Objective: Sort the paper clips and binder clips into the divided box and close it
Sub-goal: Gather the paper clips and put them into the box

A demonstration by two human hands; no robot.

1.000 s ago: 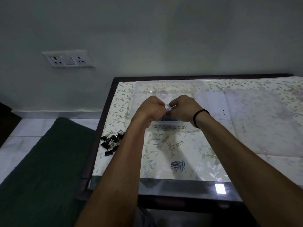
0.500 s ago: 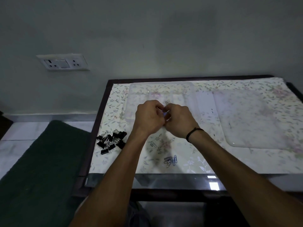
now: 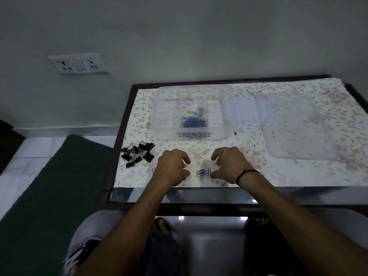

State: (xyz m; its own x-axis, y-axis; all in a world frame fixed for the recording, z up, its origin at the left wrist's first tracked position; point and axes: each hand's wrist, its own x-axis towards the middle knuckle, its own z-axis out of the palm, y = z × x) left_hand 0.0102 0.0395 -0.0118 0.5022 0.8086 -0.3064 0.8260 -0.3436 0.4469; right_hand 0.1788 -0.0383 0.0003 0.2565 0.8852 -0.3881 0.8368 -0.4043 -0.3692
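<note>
Paper clips (image 3: pixel 203 173) lie loose on the tablecloth between my left hand (image 3: pixel 172 167) and right hand (image 3: pixel 229 163), both with fingers curled but seemingly holding nothing. More fill the middle compartment of the clear box (image 3: pixel 227 108); binder clips (image 3: pixel 137 153) sit heaped left.

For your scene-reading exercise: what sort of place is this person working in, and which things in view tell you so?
Probably a room in a home. A small table with a floral cover stands against a plain wall bearing a socket plate, and a green mat lies on the tiled floor beside it.

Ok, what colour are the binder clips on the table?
Black, with silver handles; the binder clips show in the head view.
</note>
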